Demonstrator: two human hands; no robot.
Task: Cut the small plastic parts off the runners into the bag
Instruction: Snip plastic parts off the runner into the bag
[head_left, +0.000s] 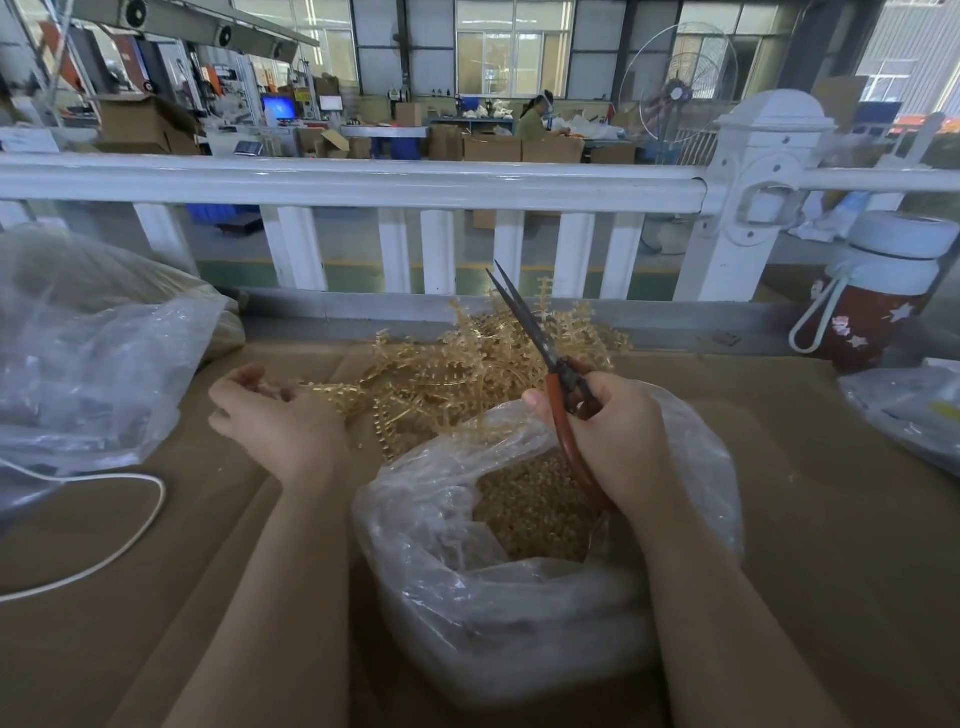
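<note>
The right hand (613, 436) is wrapped round the red handles of a pair of scissors (550, 364), whose dark blades are slightly parted and point up and away over the heap of runners (467, 364). That hand sits just above the open mouth of the clear plastic bag (441, 545), which stands on the desk (831, 519) between the person's forearms and holds a mound of small tan parts (524, 514).

The left hand (275, 415) lies to the left of the bag, palm turned up and fingers loosely curled. Its fingertips reach the near end of a runner at the edge of the heap, but I cannot tell whether it has hold of it.

The tan runners are tangled in a pile on the brown desk just behind the bag, in front of a white railing (363, 182). A bigger crumpled plastic bag (93, 353) rests at the far left, with a white cable (130, 540) curving beneath it. At the far right stands a bottle (878, 296) with a white lid.
</note>
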